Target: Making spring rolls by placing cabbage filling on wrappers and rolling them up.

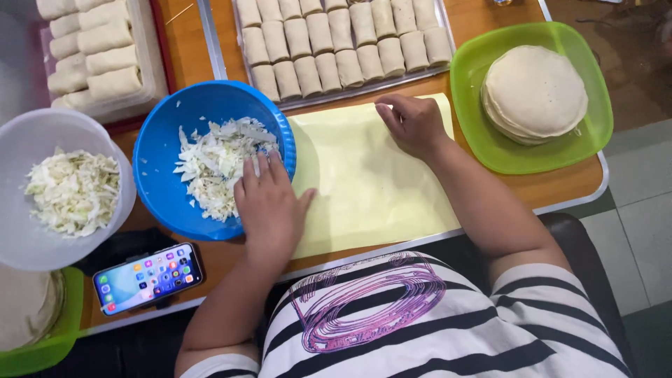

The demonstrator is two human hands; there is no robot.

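Your left hand (269, 203) hides part of the blue bowl's (164, 150) rim and some cabbage (213, 157), while the picture's edges cut off the roll tray (222, 63) at the top, the white bowl (21, 238) at the left, and the green plate (42, 353) in the bottom-left corner.

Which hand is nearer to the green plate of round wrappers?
Right. The right hand rests on the yellow sheet just beside the green plate; the left hand is across the sheet, at the blue bowl.
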